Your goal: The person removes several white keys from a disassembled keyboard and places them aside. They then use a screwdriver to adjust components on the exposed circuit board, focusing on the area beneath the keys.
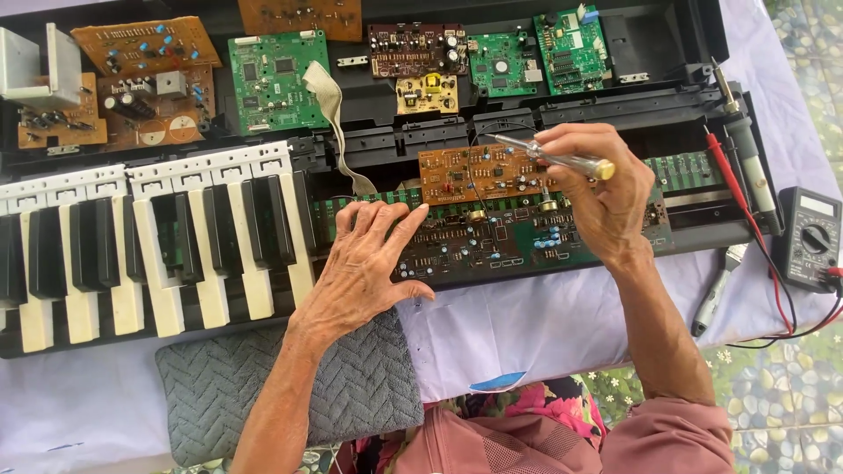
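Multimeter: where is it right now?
Head view, far right: the black multimeter lies on the white cloth beside the keyboard chassis, right of the upright soldering iron.

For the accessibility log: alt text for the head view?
A right hand holds a screwdriver over an orange circuit board in an opened keyboard. The left hand rests on the green board. More boards lie above; a multimeter sits at right.

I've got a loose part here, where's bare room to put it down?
Free: the white cloth between the grey towel and the right forearm. Crowded: the circuit boards under both hands, and around the meter and soldering iron.
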